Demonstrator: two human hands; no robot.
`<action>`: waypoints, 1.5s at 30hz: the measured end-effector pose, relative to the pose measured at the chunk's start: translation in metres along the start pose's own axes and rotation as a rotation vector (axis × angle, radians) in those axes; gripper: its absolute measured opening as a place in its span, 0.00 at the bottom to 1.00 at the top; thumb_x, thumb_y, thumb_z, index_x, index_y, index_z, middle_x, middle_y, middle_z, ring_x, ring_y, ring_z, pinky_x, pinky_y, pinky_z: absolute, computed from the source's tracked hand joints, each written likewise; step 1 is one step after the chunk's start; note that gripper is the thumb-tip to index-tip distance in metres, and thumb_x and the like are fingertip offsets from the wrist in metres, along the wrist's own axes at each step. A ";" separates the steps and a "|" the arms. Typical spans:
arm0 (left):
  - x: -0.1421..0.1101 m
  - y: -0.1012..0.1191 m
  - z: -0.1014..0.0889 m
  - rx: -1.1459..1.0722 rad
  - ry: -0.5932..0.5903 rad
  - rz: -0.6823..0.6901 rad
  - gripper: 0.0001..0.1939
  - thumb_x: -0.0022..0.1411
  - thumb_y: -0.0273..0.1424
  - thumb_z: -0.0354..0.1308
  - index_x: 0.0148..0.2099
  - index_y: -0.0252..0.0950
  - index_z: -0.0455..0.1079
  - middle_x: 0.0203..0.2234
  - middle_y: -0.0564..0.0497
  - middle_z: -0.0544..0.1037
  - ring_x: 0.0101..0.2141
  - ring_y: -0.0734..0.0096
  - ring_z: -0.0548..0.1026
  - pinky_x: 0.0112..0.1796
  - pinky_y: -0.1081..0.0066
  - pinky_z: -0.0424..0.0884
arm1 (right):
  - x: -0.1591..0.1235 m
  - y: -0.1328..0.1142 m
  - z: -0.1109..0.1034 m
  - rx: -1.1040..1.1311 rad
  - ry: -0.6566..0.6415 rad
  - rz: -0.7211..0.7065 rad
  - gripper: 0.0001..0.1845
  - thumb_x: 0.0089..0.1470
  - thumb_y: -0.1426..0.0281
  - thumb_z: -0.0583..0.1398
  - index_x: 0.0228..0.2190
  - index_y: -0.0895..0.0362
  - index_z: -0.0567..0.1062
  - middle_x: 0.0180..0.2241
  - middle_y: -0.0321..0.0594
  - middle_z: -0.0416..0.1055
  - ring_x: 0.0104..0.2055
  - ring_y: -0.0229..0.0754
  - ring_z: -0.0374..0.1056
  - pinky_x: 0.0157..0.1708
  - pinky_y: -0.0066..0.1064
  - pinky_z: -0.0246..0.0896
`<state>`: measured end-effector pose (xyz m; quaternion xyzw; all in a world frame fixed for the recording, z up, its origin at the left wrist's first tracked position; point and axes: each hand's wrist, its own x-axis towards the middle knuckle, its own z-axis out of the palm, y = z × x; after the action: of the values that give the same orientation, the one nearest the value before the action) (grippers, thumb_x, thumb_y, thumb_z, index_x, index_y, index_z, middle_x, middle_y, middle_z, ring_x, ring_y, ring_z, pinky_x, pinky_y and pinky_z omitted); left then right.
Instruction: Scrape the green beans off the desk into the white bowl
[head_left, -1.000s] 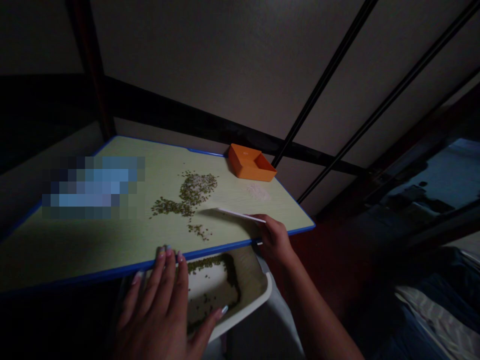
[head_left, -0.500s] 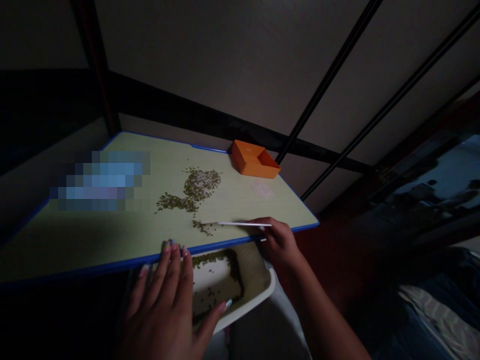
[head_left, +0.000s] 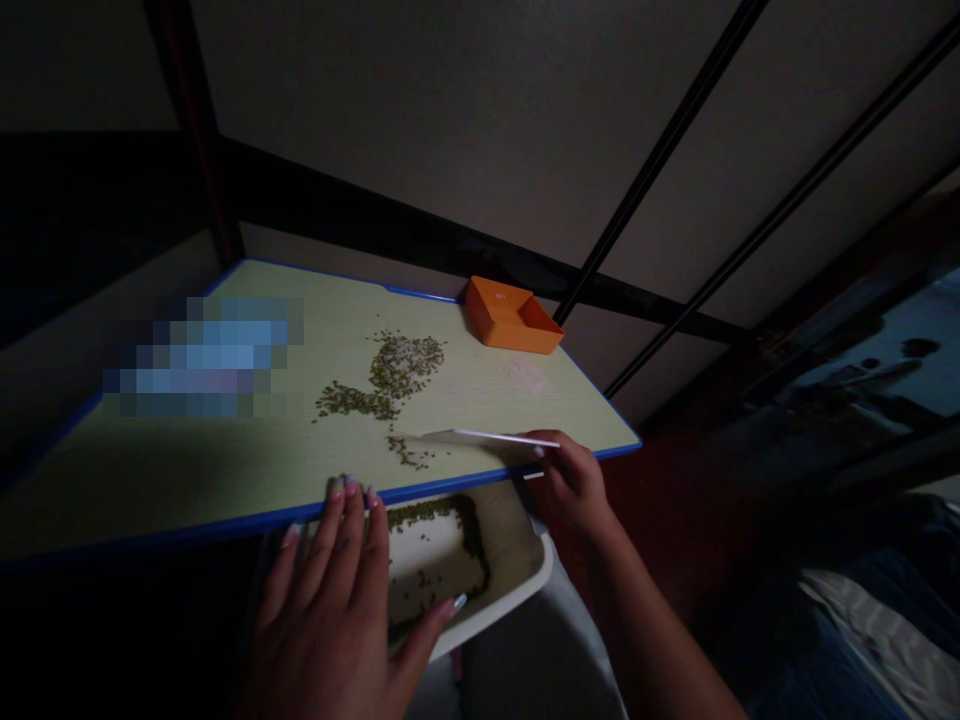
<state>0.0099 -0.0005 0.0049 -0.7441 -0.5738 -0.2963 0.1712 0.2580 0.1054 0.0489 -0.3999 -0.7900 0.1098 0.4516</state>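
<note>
My right hand point(head_left: 574, 485) is closed around a thin white stick point(head_left: 502, 437) with a blurred, tapering tip, held low over the table near its front edge. The tip is beside a small scatter of green beans point(head_left: 409, 455), which look like mung beans. Farther back lies a larger pile of beans point(head_left: 405, 365) mixed with white grains. My left hand point(head_left: 330, 590) is spread open, fingertips at the table's blue edge and thumb over the near rim of a white tub point(head_left: 517, 590). Green beans lie in the tub along its far and right sides; the hand hides its left part.
An orange open box point(head_left: 514, 320) stands at the back right of the pale green table point(head_left: 255, 450). In front of it is a thin whitish patch of grains point(head_left: 527, 376). A blurred-out bluish thing point(head_left: 214, 358) lies on the left. Wall panels point(head_left: 465, 130) rise behind the table.
My right hand has shifted slightly right with the stick, whose tip has drawn back from the small scatter of beans. My left hand keeps its place at the tub and table edge.
</note>
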 end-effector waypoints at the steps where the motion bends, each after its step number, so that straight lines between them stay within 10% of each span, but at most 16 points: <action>1: 0.000 0.000 0.000 0.000 -0.002 0.000 0.45 0.67 0.56 0.38 0.64 0.17 0.57 0.61 0.23 0.65 0.63 0.38 0.61 0.58 0.45 0.56 | -0.001 0.000 -0.001 -0.016 0.046 0.027 0.12 0.62 0.68 0.54 0.37 0.54 0.78 0.33 0.42 0.80 0.35 0.43 0.76 0.35 0.31 0.71; 7: 0.001 0.001 -0.001 0.003 0.004 0.003 0.45 0.67 0.55 0.38 0.62 0.15 0.59 0.61 0.21 0.65 0.62 0.36 0.62 0.57 0.44 0.58 | -0.002 0.000 -0.007 0.028 0.261 0.209 0.07 0.59 0.65 0.59 0.34 0.54 0.75 0.31 0.39 0.76 0.32 0.41 0.71 0.32 0.30 0.67; 17: 0.000 0.000 -0.001 0.012 0.013 0.008 0.44 0.67 0.55 0.37 0.63 0.16 0.59 0.60 0.22 0.67 0.62 0.36 0.62 0.56 0.43 0.59 | 0.001 0.001 -0.003 0.295 0.270 0.491 0.19 0.54 0.59 0.64 0.44 0.57 0.77 0.36 0.44 0.79 0.31 0.42 0.71 0.25 0.28 0.63; 23: 0.001 0.001 -0.002 0.005 -0.002 0.004 0.44 0.68 0.55 0.37 0.63 0.16 0.58 0.60 0.22 0.67 0.62 0.36 0.63 0.57 0.44 0.57 | 0.002 -0.005 -0.004 0.301 0.203 0.505 0.27 0.56 0.63 0.61 0.57 0.52 0.69 0.33 0.38 0.76 0.25 0.37 0.64 0.20 0.25 0.56; 45: 0.002 0.002 -0.003 -0.003 0.014 0.004 0.45 0.67 0.55 0.37 0.62 0.15 0.60 0.60 0.21 0.66 0.62 0.35 0.63 0.57 0.44 0.57 | -0.002 -0.009 -0.005 0.267 0.113 0.465 0.24 0.60 0.65 0.58 0.57 0.49 0.68 0.28 0.36 0.72 0.25 0.39 0.64 0.21 0.27 0.56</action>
<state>0.0112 -0.0016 0.0086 -0.7433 -0.5708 -0.3019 0.1745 0.2576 0.0972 0.0557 -0.5130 -0.6292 0.2910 0.5062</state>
